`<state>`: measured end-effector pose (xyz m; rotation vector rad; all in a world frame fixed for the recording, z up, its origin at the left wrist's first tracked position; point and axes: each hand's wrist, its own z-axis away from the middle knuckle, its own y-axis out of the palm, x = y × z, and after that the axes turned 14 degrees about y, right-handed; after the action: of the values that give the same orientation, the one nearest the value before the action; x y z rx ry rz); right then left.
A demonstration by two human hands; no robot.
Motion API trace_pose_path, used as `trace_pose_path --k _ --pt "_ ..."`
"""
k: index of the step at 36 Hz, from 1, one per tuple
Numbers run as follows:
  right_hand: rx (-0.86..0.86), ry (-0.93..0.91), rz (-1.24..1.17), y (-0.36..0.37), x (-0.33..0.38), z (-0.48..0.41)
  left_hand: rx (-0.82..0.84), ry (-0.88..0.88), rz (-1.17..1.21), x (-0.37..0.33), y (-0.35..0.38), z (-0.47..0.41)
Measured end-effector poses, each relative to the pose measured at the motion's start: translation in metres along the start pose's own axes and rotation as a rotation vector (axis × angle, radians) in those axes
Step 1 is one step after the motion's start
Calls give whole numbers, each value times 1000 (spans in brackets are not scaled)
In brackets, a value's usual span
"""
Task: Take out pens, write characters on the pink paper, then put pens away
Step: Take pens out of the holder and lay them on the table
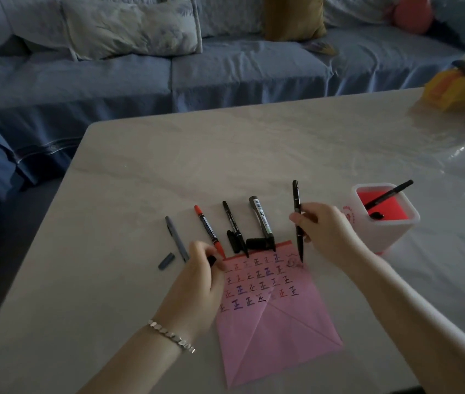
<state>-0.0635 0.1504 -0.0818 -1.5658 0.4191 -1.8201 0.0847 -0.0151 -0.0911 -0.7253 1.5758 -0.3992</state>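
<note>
A pink paper [277, 331] lies on the table, its upper half covered with rows of written characters. My right hand [328, 231] holds a thin black pen [297, 211] upright, tip at the paper's top right corner. My left hand [200, 274] rests on the paper's left edge and pinches a small black cap [212, 260]. Above the paper lie several uncapped pens: a grey pen [176, 237] with its cap [166, 261], a red-tipped pen [208, 227], a black pen [234, 226] and a thick grey marker [260, 218]. Loose black caps [257, 243] lie beside them.
A white square pen holder [382, 231] with a red inside stands right of my right hand, with one black pen [387, 196] in it. A yellow object [453, 86] sits at the table's far right. A blue sofa [140, 72] with cushions runs behind the table.
</note>
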Motion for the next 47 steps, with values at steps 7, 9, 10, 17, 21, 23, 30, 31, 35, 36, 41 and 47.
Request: trace_pose_path --k 7,9,10,17,21,23,30,31,35,36,41,47 --pt "-35 151 215 15 -9 -49 -56 75 -95 9 0 4" --pt "-55 141 257 21 -12 -53 -95 116 -134 5 0 1" --pt "-59 124 274 22 -13 -53 -105 138 -148 4 1 -3" --pt "-134 39 280 9 -16 -15 -51 294 -184 -14 23 -44" --pt "-397 -262 272 -24 -15 28 -25 402 -309 -17 49 -80" --pt "-540 -359 285 -45 -18 37 -19 424 -385 -17 63 -96" --pt "-513 -157 350 -79 -50 28 177 427 -484 -8 89 -120" --pt "-486 -116 352 -78 -54 27 187 428 -465 -8 87 -118" --pt "-455 -92 331 -74 -59 25 80 443 -372 -13 74 -105" --pt "-458 -102 318 -73 -59 25 61 442 -346 -14 69 -100" --pt "-452 -113 251 -72 -54 20 32 426 -275 -15 42 -68" --pt "-706 -353 70 -73 -29 36 -45 352 -251 -19 19 -42"
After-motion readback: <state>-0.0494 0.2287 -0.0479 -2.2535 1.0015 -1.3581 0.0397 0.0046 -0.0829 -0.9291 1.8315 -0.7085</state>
